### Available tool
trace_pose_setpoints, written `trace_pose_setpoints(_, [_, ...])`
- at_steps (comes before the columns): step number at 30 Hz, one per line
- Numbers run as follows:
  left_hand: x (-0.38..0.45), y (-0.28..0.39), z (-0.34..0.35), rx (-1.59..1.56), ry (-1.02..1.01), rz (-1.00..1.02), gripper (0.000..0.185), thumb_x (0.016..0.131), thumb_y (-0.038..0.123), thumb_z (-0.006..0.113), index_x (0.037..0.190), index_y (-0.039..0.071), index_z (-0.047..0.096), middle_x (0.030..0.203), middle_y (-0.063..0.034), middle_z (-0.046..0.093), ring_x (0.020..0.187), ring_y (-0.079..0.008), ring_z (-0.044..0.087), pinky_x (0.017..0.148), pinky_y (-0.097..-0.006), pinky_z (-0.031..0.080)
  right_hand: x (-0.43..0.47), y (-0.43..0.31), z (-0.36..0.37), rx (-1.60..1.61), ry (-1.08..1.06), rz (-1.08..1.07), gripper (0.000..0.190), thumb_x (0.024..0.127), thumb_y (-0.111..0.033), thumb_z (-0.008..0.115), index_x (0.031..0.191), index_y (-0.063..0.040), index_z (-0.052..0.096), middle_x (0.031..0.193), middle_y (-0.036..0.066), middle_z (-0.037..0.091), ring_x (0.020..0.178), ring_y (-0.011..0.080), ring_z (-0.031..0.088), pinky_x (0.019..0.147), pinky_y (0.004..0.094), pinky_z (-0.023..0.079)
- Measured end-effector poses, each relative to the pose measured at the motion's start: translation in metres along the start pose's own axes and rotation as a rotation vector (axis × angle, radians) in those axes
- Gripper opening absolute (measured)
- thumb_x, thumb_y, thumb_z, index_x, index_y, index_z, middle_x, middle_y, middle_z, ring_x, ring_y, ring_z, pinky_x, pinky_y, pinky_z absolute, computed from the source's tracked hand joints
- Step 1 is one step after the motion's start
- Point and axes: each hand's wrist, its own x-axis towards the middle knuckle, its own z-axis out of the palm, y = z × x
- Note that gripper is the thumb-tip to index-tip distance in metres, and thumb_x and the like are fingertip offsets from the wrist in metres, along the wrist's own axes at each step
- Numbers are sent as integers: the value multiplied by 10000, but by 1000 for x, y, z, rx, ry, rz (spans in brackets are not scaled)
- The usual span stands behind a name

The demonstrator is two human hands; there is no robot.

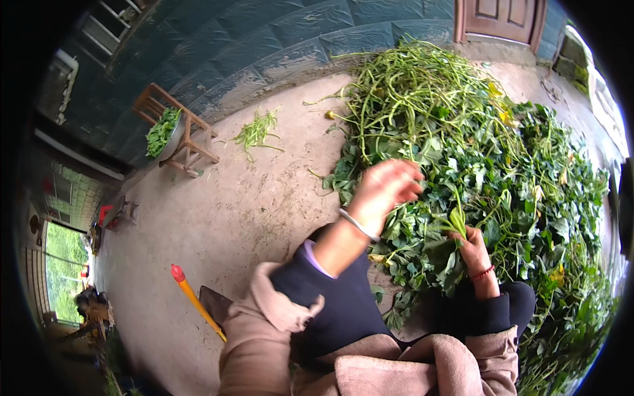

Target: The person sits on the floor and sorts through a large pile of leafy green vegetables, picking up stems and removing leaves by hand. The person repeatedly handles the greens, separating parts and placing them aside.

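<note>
My right hand (pixel 474 252), with a red bead bracelet at the wrist, grips a small bunch of leafy green stems (pixel 456 222). Broad leaves hang down below its fingers. My left hand (pixel 389 185) is blurred and hovers by the near left side of a big heap of leafy vines (pixel 520 163). A pale bangle circles that wrist, the fingers look slightly parted, and I make out nothing in them. Long bare stalks (pixel 406 94) lie along the heap's far side, while dark leaves cover its nearer part.
A wooden chair (pixel 185 143) to the left carries a metal basin (pixel 173 141) of picked greens (pixel 162 131). Loose stalks (pixel 258 132) lie on the concrete floor (pixel 237 198). A yellow handle with a red tip (pixel 195 297) sticks out beside my left sleeve. Behind runs a tiled wall (pixel 277 44) with a door (pixel 500 20).
</note>
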Motion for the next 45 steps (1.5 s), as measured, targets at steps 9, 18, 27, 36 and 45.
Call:
trace_pose_setpoints(9, [8, -135, 0, 12, 332, -283, 280, 944, 223, 554, 1157, 44, 582, 1002, -33, 643, 878, -124, 616, 778, -268, 508, -19, -35, 2, 506, -62, 143, 270, 950, -278, 549, 915, -33, 656, 824, 4, 654, 741, 101, 596, 691, 248, 478])
trace_pose_setpoints(18, [2, -130, 43, 107, -328, -376, 658, 823, 283, 726, 1326, -19, 427, 1297, -94, 500, 1223, -171, 456, 1043, -297, 343, -21, -10, 2, 76, -217, -187, 177, 905, -147, 584, 1009, -19, 647, 856, -12, 653, 802, 89, 559, 715, 267, 466])
trace_pose_setpoints(27, [2, -139, 59, -45, -118, -305, 241, 971, 277, 512, 893, 57, 570, 907, -123, 661, 896, -210, 649, 736, -311, 535, -30, -4, 17, 236, -313, 171, 297, 898, -131, 602, 1175, -25, 603, 1102, 24, 605, 1059, 115, 517, 929, 281, 415])
trace_pose_setpoints(36, [4, -116, 56, -181, -429, -286, 1005, 677, 650, 695, 1415, 84, 316, 1346, -141, 457, 1225, -242, 455, 977, -296, 379, -41, -7, 11, 862, -255, 290, 222, 934, -251, 563, 923, -42, 636, 813, 32, 655, 695, 132, 630, 652, 266, 526])
trace_pose_setpoints(45, [-7, -123, 54, 44, -543, -413, 630, 799, 401, 720, 1243, 4, 512, 1078, -94, 627, 985, -203, 600, 912, -328, 454, -47, 19, 22, 700, -389, 265, 230, 866, -103, 583, 1083, -30, 596, 957, 21, 620, 865, 106, 591, 765, 252, 501])
